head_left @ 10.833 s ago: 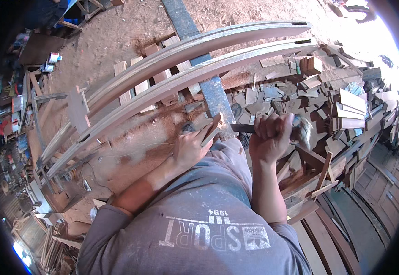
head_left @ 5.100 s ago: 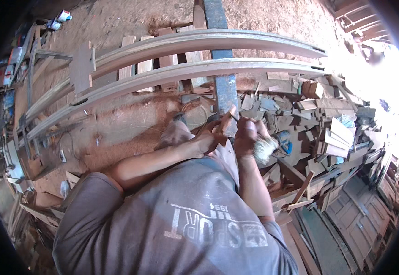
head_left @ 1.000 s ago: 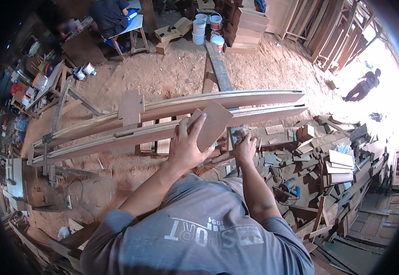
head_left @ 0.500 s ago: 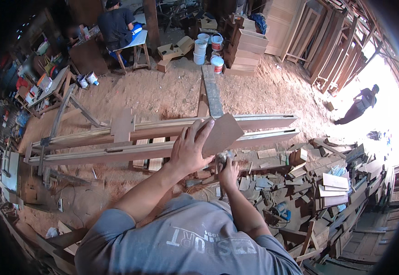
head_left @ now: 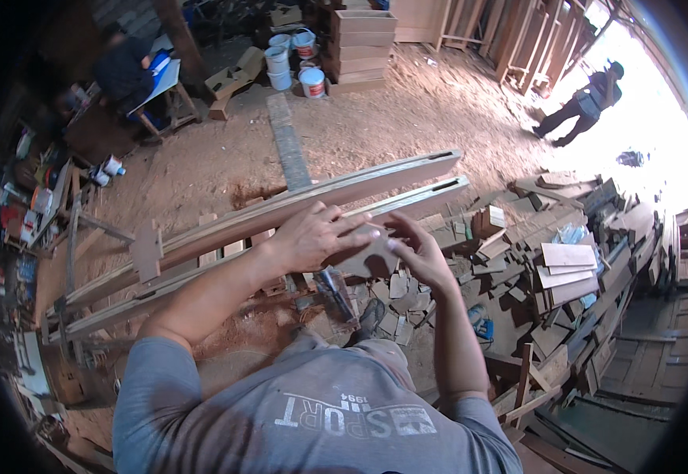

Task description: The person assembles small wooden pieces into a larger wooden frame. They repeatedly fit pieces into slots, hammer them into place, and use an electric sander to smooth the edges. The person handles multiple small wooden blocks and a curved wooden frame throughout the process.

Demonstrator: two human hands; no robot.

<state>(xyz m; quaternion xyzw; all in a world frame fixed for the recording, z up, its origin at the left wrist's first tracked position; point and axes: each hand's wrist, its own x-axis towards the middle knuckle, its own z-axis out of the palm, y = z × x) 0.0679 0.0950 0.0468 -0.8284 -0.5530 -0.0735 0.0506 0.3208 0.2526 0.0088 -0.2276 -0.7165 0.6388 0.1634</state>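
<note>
While both hands are raised in front of the chest, they hold one flat wooden block [head_left: 368,257] between them: the left hand [head_left: 312,235] lies over its near-left part with fingers spread wide, and the right hand [head_left: 419,254] pinches its right edge with curled fingers. The block is in the air, above the near beam, and touches no other timber; judged from this, it has been picked out but is not yet set anywhere. Just below the hands a dark tool [head_left: 334,291] rests by the knees, its kind unclear. To the right lies a scrap pile [head_left: 553,265] of offcuts, crowding the near-right floor. Beyond the hands two long beams [head_left: 297,207] run left to right over the sawdust floor [head_left: 202,170], with a short cross-piece [head_left: 146,249] at left. Farther off stand white buckets [head_left: 293,59], a seated person [head_left: 127,67] at far left and another person [head_left: 585,99] in the bright doorway at far right.
</note>
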